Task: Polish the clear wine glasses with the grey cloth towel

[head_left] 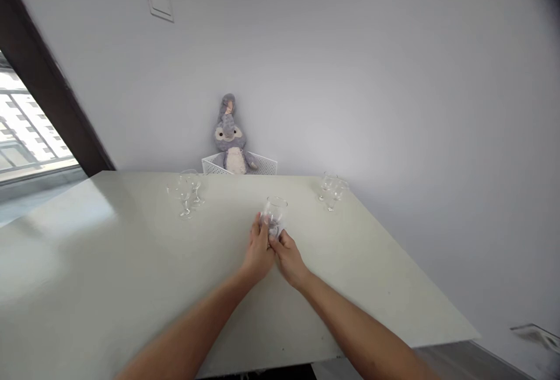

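Observation:
A clear stemmed glass (275, 211) stands upright near the middle of the white table, between my two hands. My left hand (260, 251) has its fingers around the left side of the glass. On the right, my right hand (289, 257) pinches the lower part of the same glass, thumb toward the stem. The base is mostly hidden by my fingers. Two more stemmed glasses stand together at the left, one (184, 193) in front of the other (196, 186). Another pair, one (335, 192) nearer and one (324, 184) behind, stands at the right.
Behind the far edge of the white table (153, 286), a grey plush toy (235, 158) sits in a white perforated basket (266, 165) against the wall. A dark window frame rises at the far left. The table's right edge slants toward the lower right.

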A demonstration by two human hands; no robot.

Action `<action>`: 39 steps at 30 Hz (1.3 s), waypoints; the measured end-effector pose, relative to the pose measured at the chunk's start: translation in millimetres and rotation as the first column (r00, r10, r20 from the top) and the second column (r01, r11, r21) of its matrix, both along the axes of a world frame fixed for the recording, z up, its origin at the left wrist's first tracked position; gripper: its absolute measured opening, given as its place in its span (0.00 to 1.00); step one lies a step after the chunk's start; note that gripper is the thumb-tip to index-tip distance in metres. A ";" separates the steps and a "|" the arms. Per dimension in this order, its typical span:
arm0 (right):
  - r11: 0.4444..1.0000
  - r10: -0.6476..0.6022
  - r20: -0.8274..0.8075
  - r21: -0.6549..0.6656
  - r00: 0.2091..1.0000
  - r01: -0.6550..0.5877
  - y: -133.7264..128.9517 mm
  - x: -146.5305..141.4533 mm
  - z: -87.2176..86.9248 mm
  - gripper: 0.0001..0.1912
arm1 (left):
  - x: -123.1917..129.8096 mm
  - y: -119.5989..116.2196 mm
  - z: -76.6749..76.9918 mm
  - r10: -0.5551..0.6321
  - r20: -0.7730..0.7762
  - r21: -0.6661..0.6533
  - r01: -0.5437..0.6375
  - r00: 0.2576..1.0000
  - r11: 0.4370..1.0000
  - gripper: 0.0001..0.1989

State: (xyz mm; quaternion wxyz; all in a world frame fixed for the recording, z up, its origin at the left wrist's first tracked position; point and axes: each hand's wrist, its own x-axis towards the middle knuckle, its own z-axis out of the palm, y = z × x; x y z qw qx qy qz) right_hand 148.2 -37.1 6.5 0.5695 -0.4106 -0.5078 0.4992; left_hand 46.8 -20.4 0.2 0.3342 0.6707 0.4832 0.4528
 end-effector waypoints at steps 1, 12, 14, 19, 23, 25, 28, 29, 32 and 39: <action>0.999 -0.039 0.080 0.001 0.996 0.039 2.1 2.5 -1.3 0.11 | 0.1 -0.6 -0.1 -0.068 0.092 -0.075 0.075 0.993 0.994 0.35; 0.952 -0.277 0.839 0.306 0.468 0.015 1.4 7.6 1.5 0.11 | -6.3 13.4 17.1 0.189 0.814 -0.350 0.206 0.549 0.914 0.17; 0.919 -0.327 0.862 0.385 0.388 -0.081 -1.1 6.2 2.4 0.13 | -11.6 18.6 19.6 0.187 0.844 -0.319 0.192 0.502 0.928 0.16; 0.878 -0.317 0.924 0.372 0.215 -0.301 -9.4 1.2 2.9 0.20 | -35.8 35.4 29.0 0.252 0.792 -0.228 -0.114 0.556 0.967 0.20; 0.919 -0.257 0.956 0.288 0.145 -0.268 -14.3 -1.1 5.9 0.17 | -61.1 50.6 29.9 0.272 0.729 -0.040 -0.357 0.628 0.933 0.24; 0.926 -0.206 0.964 0.248 0.170 -0.283 -17.9 -0.3 10.0 0.14 | -68.7 55.2 27.5 0.272 0.695 0.016 -0.392 0.666 0.920 0.25; 0.869 -0.056 0.950 0.197 0.307 -0.453 -25.8 -0.1 16.7 0.16 | -69.3 56.2 22.9 0.258 0.676 0.033 -0.378 0.691 0.925 0.25; 0.841 -0.006 0.929 0.205 0.370 -0.501 -28.2 -0.6 18.4 0.17 | -67.2 55.1 21.6 0.251 0.670 0.030 -0.363 0.698 0.931 0.25; 0.832 0.039 0.828 0.284 0.560 -0.477 -29.8 -2.0 20.8 0.19 | -58.0 48.7 19.2 0.236 0.635 0.020 -0.322 0.735 0.947 0.25; 0.914 -0.365 0.691 0.393 0.624 0.100 -7.6 12.8 15.0 0.16 | -27.3 19.0 19.0 0.016 0.427 0.229 -0.125 0.904 0.965 0.24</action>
